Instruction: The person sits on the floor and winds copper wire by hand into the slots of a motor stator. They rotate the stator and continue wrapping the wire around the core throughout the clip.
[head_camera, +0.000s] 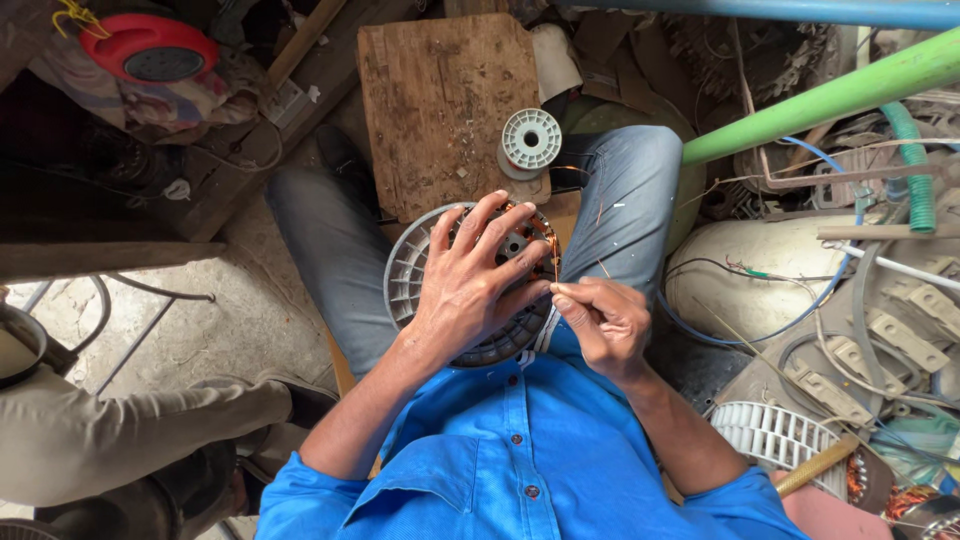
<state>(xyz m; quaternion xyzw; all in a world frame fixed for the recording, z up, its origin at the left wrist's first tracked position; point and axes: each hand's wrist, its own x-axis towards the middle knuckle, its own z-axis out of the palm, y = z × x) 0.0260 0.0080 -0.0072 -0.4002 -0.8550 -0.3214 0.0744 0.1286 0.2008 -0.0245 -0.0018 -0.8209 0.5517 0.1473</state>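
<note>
Blue shirt (500, 460) sat closest. Right hand (605, 320) pinched thin copper wire (555, 262) btwn thumb & forefinger. Left hand (470, 285) lay fingers spread on grey ribbed motor stator (405, 275), resting in lap. Wire prob. soft, kinks easily; stator looked stiff, heavyish, best held by rim. White spool (530, 140) farther, on wooden board (430, 90).
</note>
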